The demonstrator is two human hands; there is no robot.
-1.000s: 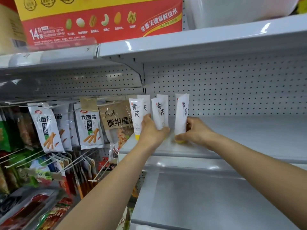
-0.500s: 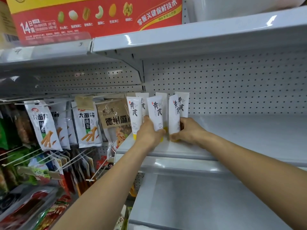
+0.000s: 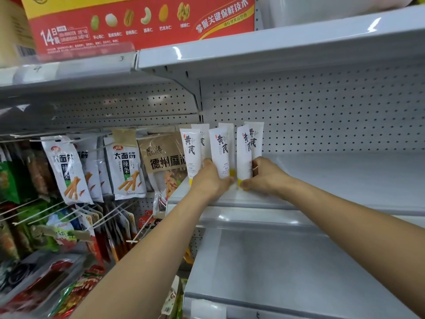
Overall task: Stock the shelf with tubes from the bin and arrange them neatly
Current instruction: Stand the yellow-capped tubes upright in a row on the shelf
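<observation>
**Both hands on tubes at the shelf's left end**

At far left, snack packets (image 3: 66, 169) hang on hooks, with a brown packet (image 3: 161, 155) just beside the shelf (image 3: 345, 180). On the shelf's left end stand six tubes (image 3: 253, 139), three in front and three close behind. Each is white with bold black characters and a yellow cap. All stand upright on their caps, long axis vertical, flat crimped ends pointing up, print facing near.

The left front tube (image 3: 190, 155) stands free. The left hand (image 3: 209, 178) wraps its fingers round the lower part of the middle front tube (image 3: 220, 153). The right hand (image 3: 264, 176) pinches the right front tube (image 3: 244, 155), thumb by the cap and fingers behind; its face turns slightly left. Behind is pegboard (image 3: 322, 116); a red box (image 3: 138, 24) sits above.
</observation>
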